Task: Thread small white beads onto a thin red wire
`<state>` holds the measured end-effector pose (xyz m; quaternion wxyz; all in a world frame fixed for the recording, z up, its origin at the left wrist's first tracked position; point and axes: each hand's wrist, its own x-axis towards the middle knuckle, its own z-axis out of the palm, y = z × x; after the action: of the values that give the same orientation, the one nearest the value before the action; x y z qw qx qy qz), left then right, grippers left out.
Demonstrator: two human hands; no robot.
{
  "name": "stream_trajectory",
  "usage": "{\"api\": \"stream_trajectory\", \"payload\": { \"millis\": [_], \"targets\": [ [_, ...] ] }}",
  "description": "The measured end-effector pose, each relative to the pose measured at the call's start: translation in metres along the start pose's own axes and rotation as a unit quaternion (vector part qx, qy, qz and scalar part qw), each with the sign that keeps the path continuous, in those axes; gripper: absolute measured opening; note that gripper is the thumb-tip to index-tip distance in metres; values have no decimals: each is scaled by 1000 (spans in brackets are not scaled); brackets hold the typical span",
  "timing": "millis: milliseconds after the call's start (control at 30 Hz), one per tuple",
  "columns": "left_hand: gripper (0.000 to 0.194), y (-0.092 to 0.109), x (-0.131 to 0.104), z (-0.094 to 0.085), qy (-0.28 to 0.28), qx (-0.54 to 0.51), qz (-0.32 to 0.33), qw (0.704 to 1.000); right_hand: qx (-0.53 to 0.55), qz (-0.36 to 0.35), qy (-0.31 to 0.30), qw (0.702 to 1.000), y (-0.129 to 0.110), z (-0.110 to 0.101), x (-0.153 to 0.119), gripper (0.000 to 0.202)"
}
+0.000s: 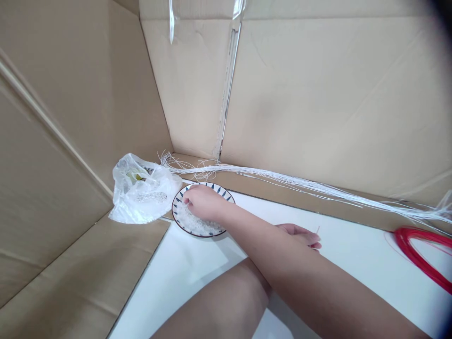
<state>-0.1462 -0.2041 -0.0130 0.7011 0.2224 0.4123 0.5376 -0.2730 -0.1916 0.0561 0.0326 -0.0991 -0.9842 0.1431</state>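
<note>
My forearms cross, the right lying over the left. My right hand (205, 203) is over a round plate (226, 193) with blue marks and a dark rim. Its fingers curl down among small white beads (197, 226), and their tips are mostly hidden. Past the crossing, my left hand (300, 235) is partly covered by the right forearm. Its closed fingertips pinch a thin pale red strand (318, 230), whose short end sticks up.
A crumpled clear plastic bag (141, 207) with small beads inside stands left of the plate. Long white strands (282, 178) run along the cardboard wall (318, 94) at the back. A red coil of line (409, 245) rests on the white tabletop (339, 240) at right.
</note>
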Motion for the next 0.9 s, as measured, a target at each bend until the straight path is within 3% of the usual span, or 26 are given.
{"api": "stream_trajectory", "payload": {
  "millis": [100, 200, 400, 900],
  "targets": [
    [34, 1, 1, 1, 3, 3, 7, 1000, 1, 12, -3, 1000, 2, -1, 1, 19],
    [22, 2, -1, -2, -15, 7, 6, 1000, -2, 18, -11, 1000, 6, -3, 4, 19],
    [24, 10, -17, -5, -42, -18, 11, 999, 0, 0, -26, 1000, 15, -3, 10, 20],
    [14, 20, -27, -1, -38, -78, 23, 996, 9, -48, -56, 997, 23, -15, 13, 22]
  ]
}}
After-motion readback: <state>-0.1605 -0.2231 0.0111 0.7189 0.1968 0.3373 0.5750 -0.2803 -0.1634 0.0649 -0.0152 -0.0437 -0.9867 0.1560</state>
